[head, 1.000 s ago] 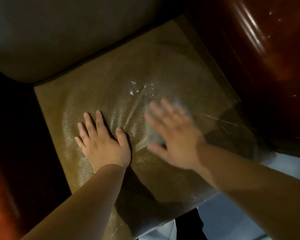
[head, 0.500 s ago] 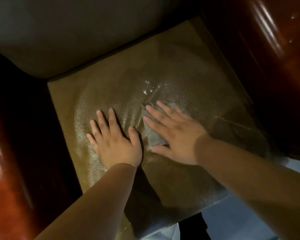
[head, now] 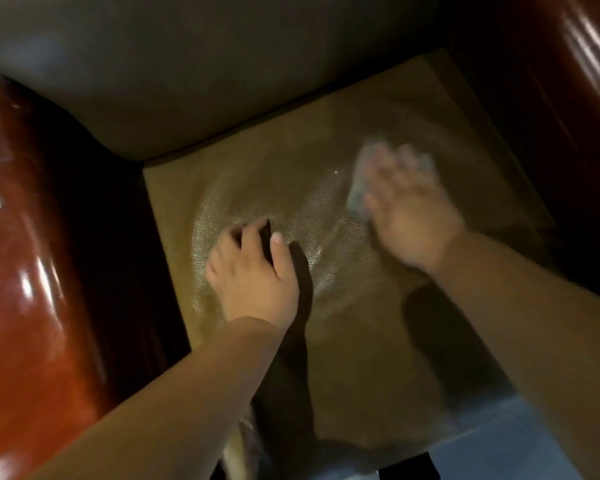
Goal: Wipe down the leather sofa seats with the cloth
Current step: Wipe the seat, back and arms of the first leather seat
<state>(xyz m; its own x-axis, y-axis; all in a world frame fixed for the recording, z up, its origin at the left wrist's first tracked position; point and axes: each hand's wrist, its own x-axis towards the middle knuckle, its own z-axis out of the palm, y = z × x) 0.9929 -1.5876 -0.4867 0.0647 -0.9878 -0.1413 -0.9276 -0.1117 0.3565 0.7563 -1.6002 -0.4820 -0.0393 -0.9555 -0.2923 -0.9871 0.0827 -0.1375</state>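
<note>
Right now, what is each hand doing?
Left hand: fingers bent, fingertips on the olive-brown leather seat cushion, holding nothing.
Right hand: blurred, fingers straight, pressing the small grey cloth onto it.

right hand (head: 409,209): motion-blurred, finger outlines unclear; cloth (head: 359,188): mostly hidden under that hand, smeared, shape unreadable | left hand (head: 253,271): fingertips lost in shadow | seat cushion (head: 291,161): front edge covered by forearms

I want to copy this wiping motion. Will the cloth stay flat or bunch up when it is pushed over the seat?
The cloth looks thin and soft, so probably floppy. Under the flat right hand it likely slides on the shiny seat cushion; free edges may fold.
</note>
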